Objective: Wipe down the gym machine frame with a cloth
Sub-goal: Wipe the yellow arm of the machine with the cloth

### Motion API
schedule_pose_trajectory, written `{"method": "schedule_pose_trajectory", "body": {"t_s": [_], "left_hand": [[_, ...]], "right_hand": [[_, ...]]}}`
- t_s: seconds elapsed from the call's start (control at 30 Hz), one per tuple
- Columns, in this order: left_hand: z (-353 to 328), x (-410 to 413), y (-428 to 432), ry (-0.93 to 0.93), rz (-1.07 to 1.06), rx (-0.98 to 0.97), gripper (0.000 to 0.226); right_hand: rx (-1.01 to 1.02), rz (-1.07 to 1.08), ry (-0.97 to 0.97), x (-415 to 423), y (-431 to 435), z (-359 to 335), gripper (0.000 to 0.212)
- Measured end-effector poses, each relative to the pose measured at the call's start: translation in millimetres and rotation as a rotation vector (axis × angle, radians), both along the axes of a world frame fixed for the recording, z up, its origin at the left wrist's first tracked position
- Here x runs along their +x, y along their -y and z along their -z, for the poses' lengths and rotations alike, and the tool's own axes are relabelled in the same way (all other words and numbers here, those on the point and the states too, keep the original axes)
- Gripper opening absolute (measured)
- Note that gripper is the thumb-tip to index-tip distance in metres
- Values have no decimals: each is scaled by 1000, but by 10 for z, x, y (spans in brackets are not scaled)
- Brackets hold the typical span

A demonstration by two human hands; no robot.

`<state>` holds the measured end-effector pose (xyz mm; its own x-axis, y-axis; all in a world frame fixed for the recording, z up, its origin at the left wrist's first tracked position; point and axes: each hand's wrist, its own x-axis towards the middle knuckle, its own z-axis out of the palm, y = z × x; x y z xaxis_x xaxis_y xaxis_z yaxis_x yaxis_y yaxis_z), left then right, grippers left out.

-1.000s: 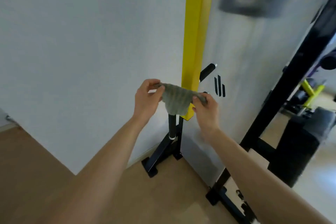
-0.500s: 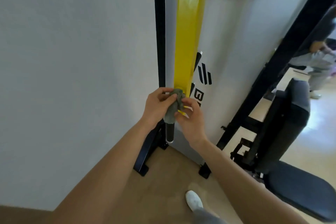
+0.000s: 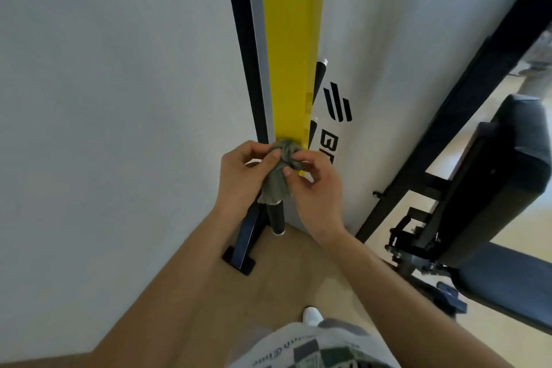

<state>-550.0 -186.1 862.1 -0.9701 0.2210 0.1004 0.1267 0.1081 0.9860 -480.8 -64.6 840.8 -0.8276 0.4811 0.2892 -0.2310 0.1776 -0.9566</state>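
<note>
My left hand (image 3: 242,172) and right hand (image 3: 315,185) pinch the bunched cloth (image 3: 276,187) at the yellow post's (image 3: 288,69) bottom end, fingers (image 3: 304,156) curled onto it. I'd spread it flat, then wipe in long strokes.

Arms stretched forward — left grip (image 3: 242,173) and right grip (image 3: 313,188) pinch the cloth (image 3: 276,187), fingers curled.

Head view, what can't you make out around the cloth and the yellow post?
Yellow post: its top is cut off by the head view's upper edge.
Cloth: bunched up; the left hand and right hand hide whether it touches the post.
Panel lettering: only the start shows, and the right hand covers the rest.
Bench: cut off by the right edge.
</note>
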Motion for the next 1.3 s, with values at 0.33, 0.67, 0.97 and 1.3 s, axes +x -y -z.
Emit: {"method": "schedule_pose_trajectory", "body": {"t_s": [0.33, 0.67, 0.97, 1.3], "left_hand": [[74, 92, 460, -42, 350, 29, 18], [-3, 118, 220, 57, 270, 131, 26], [-47, -105, 220, 125, 304, 205, 17], [-205, -263, 105, -289, 182, 287, 30]], "right_hand": [[208, 121, -84, 386, 245, 158, 13], [244, 452, 11, 163, 631, -58, 27], [173, 493, 70, 54, 533, -211, 19], [315, 782, -179, -146, 430, -410, 20]]}}
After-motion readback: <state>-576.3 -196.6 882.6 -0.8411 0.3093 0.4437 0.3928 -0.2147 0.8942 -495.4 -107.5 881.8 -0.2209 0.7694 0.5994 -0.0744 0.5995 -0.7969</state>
